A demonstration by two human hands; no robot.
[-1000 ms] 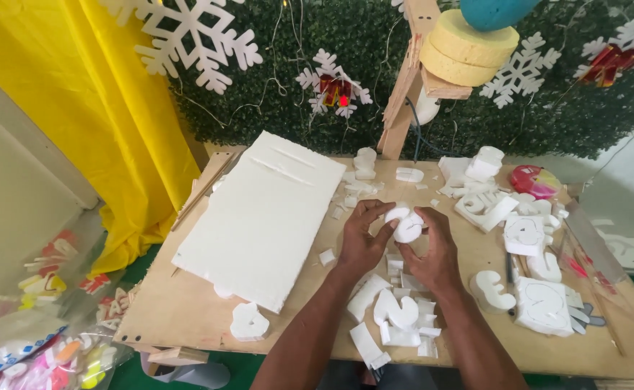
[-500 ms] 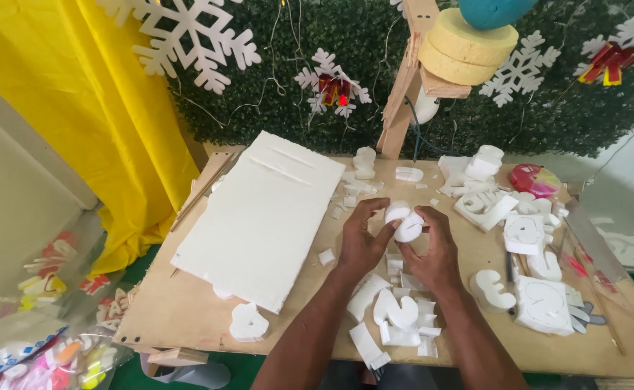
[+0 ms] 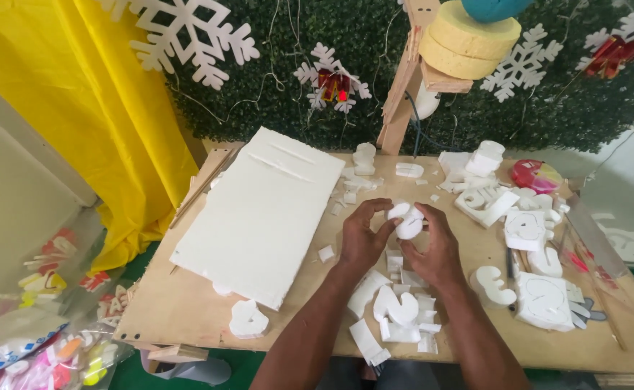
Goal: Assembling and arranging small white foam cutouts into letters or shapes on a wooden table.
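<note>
Both my hands meet over the middle of a wooden worktable (image 3: 187, 303). Between them is a small white foam cut-out (image 3: 407, 220), rounded in shape. My left hand (image 3: 364, 238) grips its left side with thumb and fingers. My right hand (image 3: 436, 245) holds its right side, thumb on top. Below the hands lies a pile of white foam scraps and cut shapes (image 3: 396, 310). A large white foam sheet (image 3: 263, 213) lies to the left of my left hand.
More foam cut-outs (image 3: 530, 238) and blocks crowd the table's right half, with a red and yellow round object (image 3: 535, 175) at the back right. A foam shape (image 3: 246, 320) sits near the front edge. A yellow curtain (image 3: 93, 108) hangs left; a green hedge wall with white snowflakes stands behind.
Both hands stay on the foam piece at the same spot. The fingers have shifted slightly around it.
</note>
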